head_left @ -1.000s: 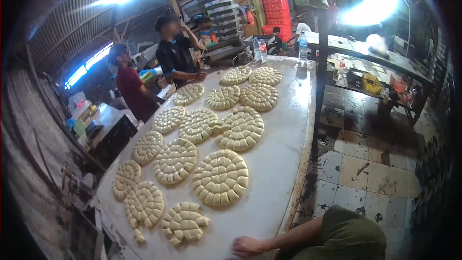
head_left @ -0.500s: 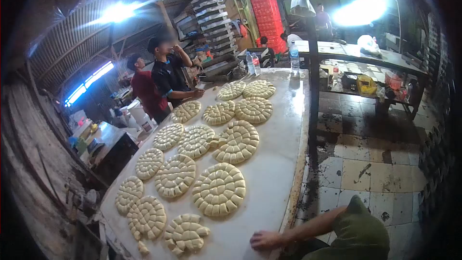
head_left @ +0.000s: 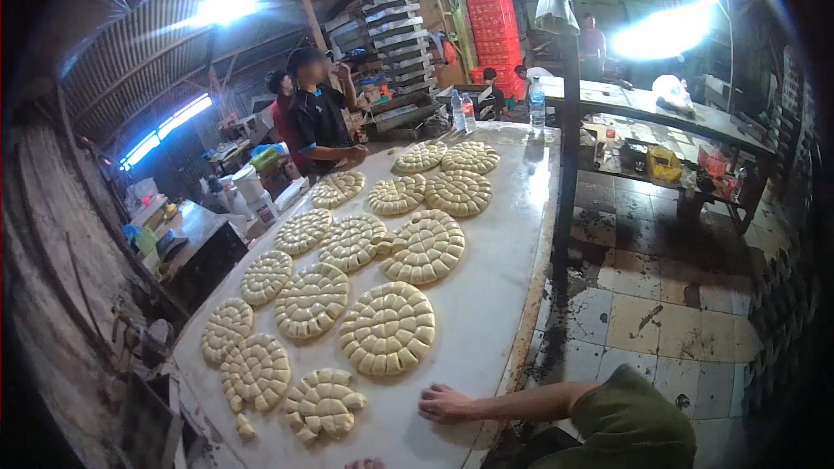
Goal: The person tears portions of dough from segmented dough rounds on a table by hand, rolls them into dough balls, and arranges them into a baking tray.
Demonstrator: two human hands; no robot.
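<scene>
My right hand (head_left: pixel 446 404) rests on the pale tabletop (head_left: pixel 486 313) near its right edge, with nothing in it and its fingers on the surface. Only a sliver of my left hand (head_left: pixel 365 464) shows at the bottom edge; its fingers are mostly hidden. Nearest to both hands are a small, broken-edged piece of scored dough (head_left: pixel 323 405) and a large round of dough (head_left: pixel 387 328) cut into many segments. Several more cut dough rounds (head_left: pixel 313 300) spread toward the far end. A small loose dough bit (head_left: pixel 245 426) lies at the near left.
Water bottles (head_left: pixel 537 106) stand at the table's far end. A person in a dark shirt (head_left: pixel 318 122) is at the far left side, another behind. A post (head_left: pixel 569 148) rises by the right edge. Beyond are a second table (head_left: pixel 625 97), stacked trays (head_left: pixel 400 39) and red crates (head_left: pixel 493 26).
My right hand has moved left, farther onto the tabletop. Part of my left hand has come into view at the bottom. The person in red is now mostly behind the one in dark clothes.
</scene>
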